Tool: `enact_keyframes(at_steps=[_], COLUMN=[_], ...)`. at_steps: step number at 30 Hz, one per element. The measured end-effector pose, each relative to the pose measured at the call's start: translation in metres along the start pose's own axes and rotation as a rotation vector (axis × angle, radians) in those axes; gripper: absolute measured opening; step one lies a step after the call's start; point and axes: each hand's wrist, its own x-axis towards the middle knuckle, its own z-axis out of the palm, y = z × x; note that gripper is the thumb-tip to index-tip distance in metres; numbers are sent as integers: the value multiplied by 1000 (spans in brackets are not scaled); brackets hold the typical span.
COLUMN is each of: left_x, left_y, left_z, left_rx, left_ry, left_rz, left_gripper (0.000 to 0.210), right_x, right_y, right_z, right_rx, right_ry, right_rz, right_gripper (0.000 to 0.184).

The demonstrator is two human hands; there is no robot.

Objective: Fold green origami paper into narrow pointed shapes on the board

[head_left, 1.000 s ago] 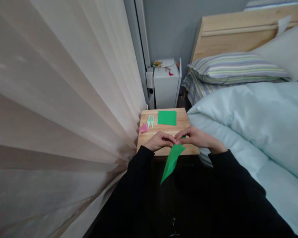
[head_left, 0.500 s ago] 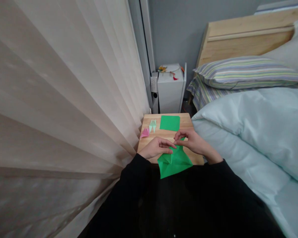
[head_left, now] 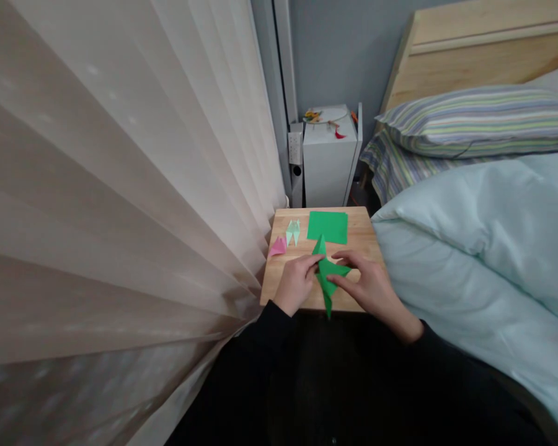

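Observation:
A green sheet of origami paper (head_left: pixel 328 275), folded into a narrow pointed shape, is held between both hands above the small wooden table (head_left: pixel 279 282). My left hand (head_left: pixel 298 280) grips its left side with the fingers closed on it. From the right, my right hand (head_left: pixel 365 279) pinches the paper between thumb and fingers. One point of the sheet stands up toward the back, another hangs toward my body. Behind it on the table lie a stack of green paper (head_left: pixel 328 227), a pale green folded paper piece (head_left: pixel 293 231) and a pink folded paper piece (head_left: pixel 278 246).
A pleated curtain (head_left: pixel 177 155) hangs close along the left. On the right is a bed with a pale blue quilt (head_left: pixel 483 229) and a striped pillow (head_left: pixel 474 121). A white cabinet (head_left: pixel 328 167) with small items on top stands beyond the table.
The green paper has gone from spread wide to a narrow, gathered, pointed shape. My hands have turned it, and the left fingers have closed along its side. The view has shifted slightly.

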Motion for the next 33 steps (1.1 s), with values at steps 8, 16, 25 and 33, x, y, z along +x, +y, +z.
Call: enact_keyframes(at_steps=[8, 16, 25, 33], left_x=[4, 4, 7, 6], left_y=[3, 7, 11, 15], left_z=[-14, -20, -16, -2], left_rx=[-37, -408, -530, -771], left_ry=[48, -244, -222, -169], left_rz=[99, -109, -128, -350], left_gripper=[97, 50, 25, 31], right_x=[9, 7, 7, 5], right_y=[11, 8, 15, 10], right_z=[-37, -44, -40, -32], right_rx=[155, 220, 388, 339], right_ry=[-183, -259, -79, -109], right_rz=[61, 67, 101, 141], right_gripper=[24, 24, 34, 39])
